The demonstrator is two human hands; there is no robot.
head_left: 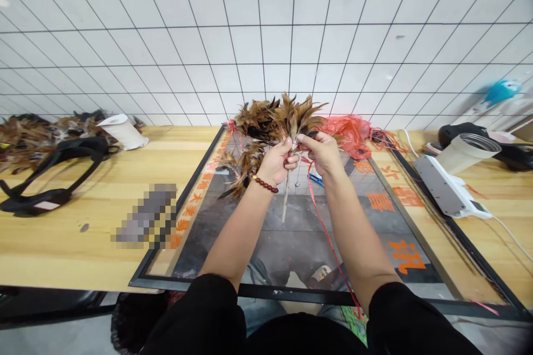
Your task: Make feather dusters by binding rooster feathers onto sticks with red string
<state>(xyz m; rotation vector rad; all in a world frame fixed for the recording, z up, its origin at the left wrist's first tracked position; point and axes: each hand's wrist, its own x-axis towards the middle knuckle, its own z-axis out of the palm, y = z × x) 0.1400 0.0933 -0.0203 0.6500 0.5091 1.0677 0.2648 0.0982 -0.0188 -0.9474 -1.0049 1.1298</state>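
Forearms reach up and inward from black sleeves, meeting over a black-framed glass panel (pixel 287 233) that I see from above; my left hand (pixel 275 163), dark red beads (pixel 265 183) at its wrist, has its fingers curled round the stem of a feather bundle (pixel 295 119); my right hand (pixel 322 150) comes in from the other side, thumb and forefinger pinched together at the base of the feathers, though whether on a quill or a tie I cannot tell. Held upright above the far part of the glass, the bundle fans out in glossy brown, tan and black; its pale stick (pixel 286 197) slants down below the left hand; red strip (pixel 322 219) trails toward the near frame edge; loose feathers (pixel 245 169) lie just left.
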